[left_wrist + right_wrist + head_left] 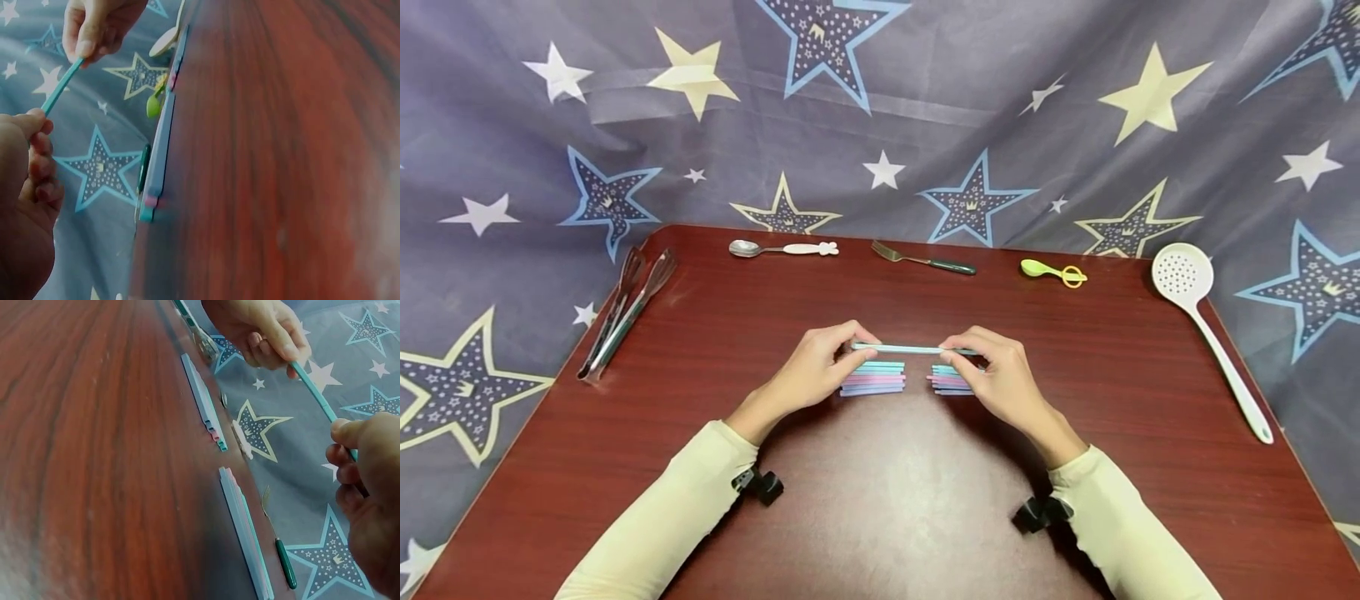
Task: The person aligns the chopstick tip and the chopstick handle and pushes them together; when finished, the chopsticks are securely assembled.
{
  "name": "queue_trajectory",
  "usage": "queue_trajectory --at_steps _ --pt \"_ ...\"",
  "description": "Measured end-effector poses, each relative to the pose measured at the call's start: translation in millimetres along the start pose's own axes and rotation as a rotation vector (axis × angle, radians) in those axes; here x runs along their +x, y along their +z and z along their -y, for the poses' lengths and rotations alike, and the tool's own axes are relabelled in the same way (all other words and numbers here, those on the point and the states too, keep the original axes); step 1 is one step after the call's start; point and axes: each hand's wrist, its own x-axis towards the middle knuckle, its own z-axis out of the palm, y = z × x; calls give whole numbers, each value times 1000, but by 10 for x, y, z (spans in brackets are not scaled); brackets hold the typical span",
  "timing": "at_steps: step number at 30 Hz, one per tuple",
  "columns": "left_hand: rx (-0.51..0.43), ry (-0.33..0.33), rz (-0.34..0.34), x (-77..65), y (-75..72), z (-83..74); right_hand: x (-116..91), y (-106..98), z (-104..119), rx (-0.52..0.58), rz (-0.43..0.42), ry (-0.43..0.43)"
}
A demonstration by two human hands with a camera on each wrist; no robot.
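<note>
My left hand [820, 362] and right hand [996, 367] pinch a thin teal straw [910, 348] between thumbs and fingers, one toward each end. The straw is held level, and both wrist views show it raised above the table. Below and just nearer than it lie two bundles of straws in teal, pink and lilac-blue. The left bundle [874, 382] is under my left hand, the right bundle [951, 383] under my right hand, with a narrow gap between them. My hands hide the outer parts of both bundles in the head view.
Along the back edge lie a spoon [801, 248] with a white handle, a green-handled fork [951, 267] and a small yellow-green spoon [1041, 268]. Metal tongs [617, 329] lie at the left edge, a white skimmer [1213, 333] at the right. A star-patterned cloth [925, 108] hangs behind the table.
</note>
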Motion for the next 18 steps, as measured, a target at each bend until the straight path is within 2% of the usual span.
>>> queue_trajectory --at_steps 3,8,18 --pt "0 -3 -15 -11 -51 22 -7 -10 -35 2 -11 2" --pt "-61 -32 7 2 -137 88 -20 -19 -101 -1 -37 38" --pt "-137 -110 -11 32 -320 382 -39 -39 -260 4 -47 130"
